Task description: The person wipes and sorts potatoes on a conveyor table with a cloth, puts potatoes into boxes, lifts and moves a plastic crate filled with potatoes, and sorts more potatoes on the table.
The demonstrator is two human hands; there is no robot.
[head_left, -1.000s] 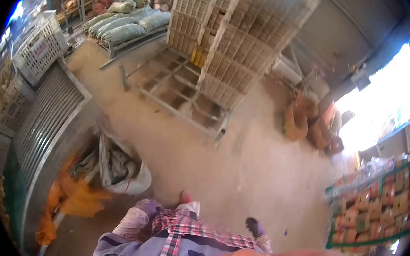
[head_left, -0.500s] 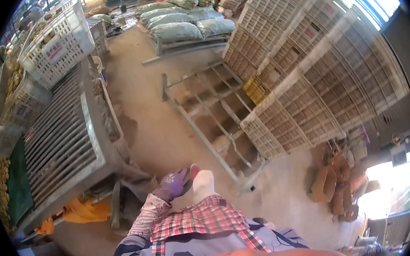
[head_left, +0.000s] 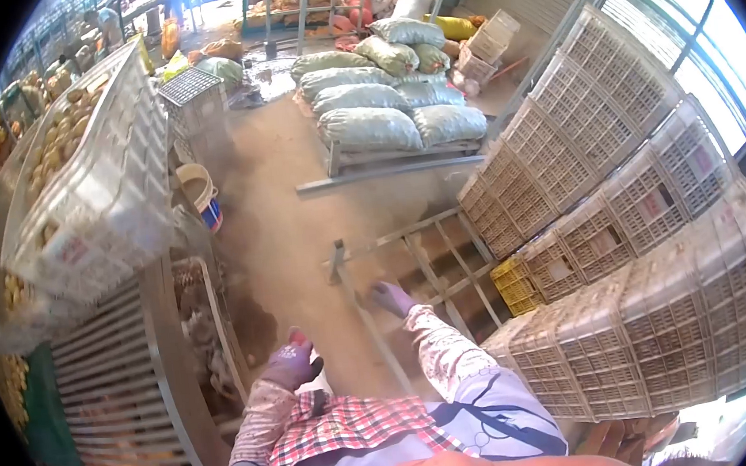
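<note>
My left hand [head_left: 291, 366], in a purple glove, is low in front of the checked apron [head_left: 363, 425]. Its fingers are curled, and a small red thing [head_left: 298, 335] shows at the front of the fist. What it is I cannot make out. Further forward and to the right, my right hand [head_left: 392, 296], also gloved in purple, reaches out with its fingers apart and nothing visible in them. It appears above the metal floor frame [head_left: 375, 339], though contact cannot be judged.
White plastic crates [head_left: 630, 326] are stacked high on the right, with a yellow crate [head_left: 516, 284] among them. Ahead lie several filled sacks [head_left: 368, 129] on a rack. To the left stand a slatted metal table [head_left: 111, 380], a crate of round produce [head_left: 89, 231] and a bucket [head_left: 197, 184].
My view has swung to the right and lifted. My right hand has come into view, stretched forward. The left hand stays low near the apron, and the left crates look closer.
</note>
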